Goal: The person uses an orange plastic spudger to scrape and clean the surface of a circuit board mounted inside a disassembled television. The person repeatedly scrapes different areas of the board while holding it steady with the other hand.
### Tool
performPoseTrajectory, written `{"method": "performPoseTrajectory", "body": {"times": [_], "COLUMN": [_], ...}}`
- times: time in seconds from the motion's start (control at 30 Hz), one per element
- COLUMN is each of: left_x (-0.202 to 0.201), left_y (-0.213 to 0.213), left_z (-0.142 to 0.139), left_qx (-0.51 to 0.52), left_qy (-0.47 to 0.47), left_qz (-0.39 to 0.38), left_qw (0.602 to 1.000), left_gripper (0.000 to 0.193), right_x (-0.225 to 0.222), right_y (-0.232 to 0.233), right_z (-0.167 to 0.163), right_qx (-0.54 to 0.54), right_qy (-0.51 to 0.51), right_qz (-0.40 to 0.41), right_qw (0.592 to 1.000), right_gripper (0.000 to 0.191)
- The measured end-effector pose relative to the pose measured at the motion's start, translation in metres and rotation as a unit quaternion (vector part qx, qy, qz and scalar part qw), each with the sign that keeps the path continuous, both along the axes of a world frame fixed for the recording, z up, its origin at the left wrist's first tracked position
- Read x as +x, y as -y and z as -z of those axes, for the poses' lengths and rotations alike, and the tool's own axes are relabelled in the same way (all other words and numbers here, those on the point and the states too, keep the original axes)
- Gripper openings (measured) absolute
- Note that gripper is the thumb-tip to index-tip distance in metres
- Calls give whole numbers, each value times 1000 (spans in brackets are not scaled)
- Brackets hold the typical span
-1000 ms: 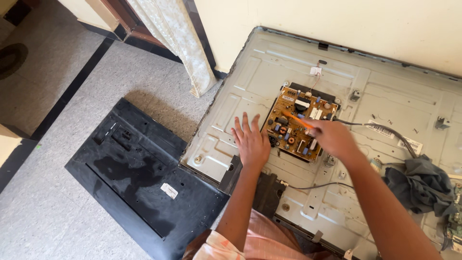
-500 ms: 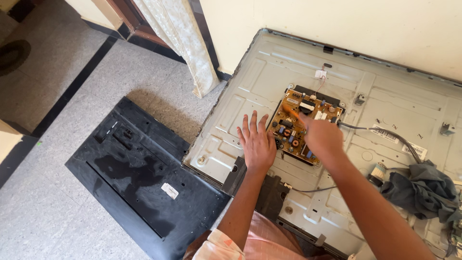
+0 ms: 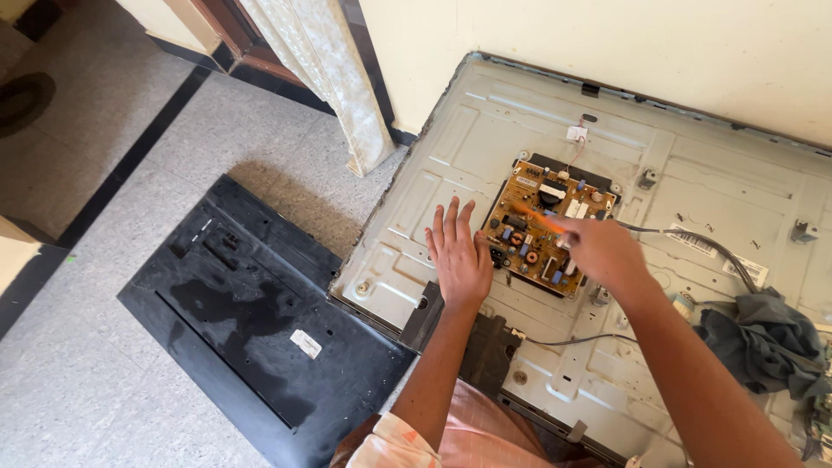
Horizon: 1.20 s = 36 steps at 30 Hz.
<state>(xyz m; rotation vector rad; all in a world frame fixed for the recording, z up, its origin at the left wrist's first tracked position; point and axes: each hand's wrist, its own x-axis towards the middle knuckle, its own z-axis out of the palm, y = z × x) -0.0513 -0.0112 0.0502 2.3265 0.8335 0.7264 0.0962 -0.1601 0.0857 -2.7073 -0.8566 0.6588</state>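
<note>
Pink checked cloth point(image 3: 485, 433) at the bottom edge, nearest of all. Two bare forearms rising from it over one opened television chassis point(image 3: 451, 182), a grey metal back panel lying flat on the floor point(image 3: 78, 381). One left hand point(image 3: 459, 256), palm down, fingers straight and slightly spread, hovering or resting on the metal just left of the board; contact not clear. One right hand point(image 3: 602, 251), fingers curled around one orange-handled tool point(image 3: 533, 214), its blurred shaft pointing left across the board. One yellowish circuit board point(image 3: 548, 227), fixed near the middle of the panel, crowded with small dark, blue and white parts. One black plastic back cover point(image 3: 251, 329) on the floor to the left, its corner touching the chassis edge. One dark bracket point(image 3: 490, 351) at the near rim of the panel, between the forearms. One crumpled grey-blue cloth point(image 3: 763, 342) on the right part of the panel, with one grey cable point(image 3: 693, 238) running from the board toward it. One pale patterned curtain point(image 3: 329, 78) hanging farther off beside the cream wall point(image 3: 607, 35).
</note>
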Motion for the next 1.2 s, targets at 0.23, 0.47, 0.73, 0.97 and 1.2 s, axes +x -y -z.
{"method": "performPoseTrajectory", "body": {"times": [0.23,0.47,0.73,0.97,1.2], "left_x": [-1,-1,-2,-2,-1], "left_y": [-1,-2,-2,-3,-5], "left_z": [4,4,4,3,8], "left_qx": [2,-14,-13,-28,-29], "left_qy": [11,11,19,36,38], "left_qz": [-4,-10,-13,-20,-23], "left_qw": [1000,1000,1000,999,999], "left_gripper": [50,50,50,52,52], "right_x": [-34,-53,-70,-64,-51], "right_y": [-24,-37,-10,-11,7], "right_z": [-1,-1,8,5,4], "right_qx": [6,20,67,101,65], "right_qy": [113,84,101,102,62], "right_qz": [-37,-32,-11,-25,-61], "right_qw": [993,996,993,989,994], "right_gripper": [49,53,52,58,47]}}
